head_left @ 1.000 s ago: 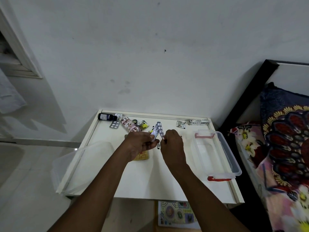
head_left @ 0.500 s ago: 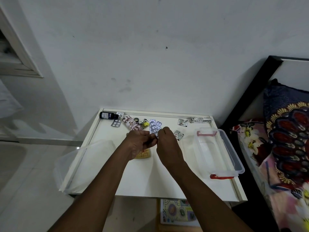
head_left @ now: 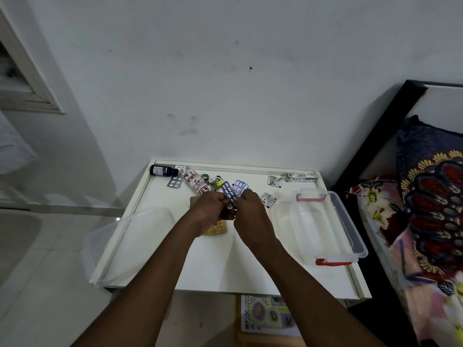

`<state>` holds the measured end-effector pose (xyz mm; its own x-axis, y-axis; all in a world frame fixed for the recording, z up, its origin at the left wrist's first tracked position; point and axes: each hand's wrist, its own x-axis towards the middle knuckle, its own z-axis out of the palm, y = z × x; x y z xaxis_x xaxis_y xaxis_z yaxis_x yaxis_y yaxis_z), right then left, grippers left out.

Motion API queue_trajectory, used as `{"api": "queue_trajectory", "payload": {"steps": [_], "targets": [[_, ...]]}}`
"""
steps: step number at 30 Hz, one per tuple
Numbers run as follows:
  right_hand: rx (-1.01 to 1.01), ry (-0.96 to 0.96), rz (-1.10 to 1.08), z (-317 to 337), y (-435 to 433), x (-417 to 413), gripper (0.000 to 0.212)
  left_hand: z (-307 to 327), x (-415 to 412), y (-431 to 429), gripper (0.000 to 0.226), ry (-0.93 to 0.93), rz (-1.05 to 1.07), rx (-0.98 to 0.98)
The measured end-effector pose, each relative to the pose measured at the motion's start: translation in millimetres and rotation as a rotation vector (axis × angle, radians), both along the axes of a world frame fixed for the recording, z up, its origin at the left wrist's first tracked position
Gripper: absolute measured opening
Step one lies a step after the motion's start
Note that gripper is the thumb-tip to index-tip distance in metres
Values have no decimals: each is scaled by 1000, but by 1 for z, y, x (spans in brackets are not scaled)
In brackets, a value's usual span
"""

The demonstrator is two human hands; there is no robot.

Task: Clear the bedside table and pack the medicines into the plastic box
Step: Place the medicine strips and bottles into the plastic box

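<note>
Held between both hands over the middle of the white bedside table (head_left: 225, 266): a fanned bunch of silver-blue blister strips (head_left: 234, 190).

Gripped from the left by the left hand (head_left: 210, 211), fingers curled shut on the strips' lower ends; pinched from the right by the right hand (head_left: 250, 216), fingertips closed on the same bunch. Stood open and empty at the table's right edge, well apart from the hands: a clear plastic box with red handles (head_left: 350, 234). Lay along the back edge: a dark brown bottle (head_left: 161, 170), a red-patterned white tube (head_left: 198, 185), a silver pill strip (head_left: 175, 182), a long white carton (head_left: 302, 177). Rested over the left edge: a clear plastic lid (head_left: 120, 246). Partly hidden under the left wrist: a yellow packet (head_left: 215, 229).
</note>
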<state>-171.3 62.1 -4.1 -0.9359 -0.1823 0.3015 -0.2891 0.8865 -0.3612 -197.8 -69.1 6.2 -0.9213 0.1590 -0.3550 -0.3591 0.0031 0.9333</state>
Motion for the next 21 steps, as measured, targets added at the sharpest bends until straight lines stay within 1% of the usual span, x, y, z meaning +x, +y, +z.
{"api": "queue_trajectory", "payload": {"steps": [3,6,7,8,10,12,14,15,16,18,19,20,21], "targets": [[-12,1,29,0,0,0,29,-2,0,-2,34,-11,-22,7],[-37,27,40,1,0,1,22,-1,0,-1,51,-8,-44,31],[-57,34,39,2,1,1,20,-1,0,-1,51,-6,-43,57],[-80,37,44,2,1,1,20,1,0,0,46,-16,-30,98],[-154,47,72,3,3,1,20,1,0,0,29,-28,14,146],[-271,48,49,5,5,1,20,-4,-1,-2,27,1,47,44],[-432,18,-99,7,10,-2,16,-8,-2,-6,26,18,81,-66],[-537,-32,-197,8,14,-6,14,-9,-4,-7,25,21,81,-94],[-676,-127,-270,8,19,-11,12,-8,-4,-8,24,21,60,-114],[-998,-400,-275,8,26,-17,18,-5,-2,-6,21,20,-26,-141],[-1096,-498,-234,8,28,-18,24,-4,0,-5,20,20,-81,-135],[-1112,-535,-195,7,28,-17,29,-2,2,-3,20,15,-138,-123],[-1094,-522,-169,5,27,-17,34,0,5,-1,21,4,-191,-111]]}}
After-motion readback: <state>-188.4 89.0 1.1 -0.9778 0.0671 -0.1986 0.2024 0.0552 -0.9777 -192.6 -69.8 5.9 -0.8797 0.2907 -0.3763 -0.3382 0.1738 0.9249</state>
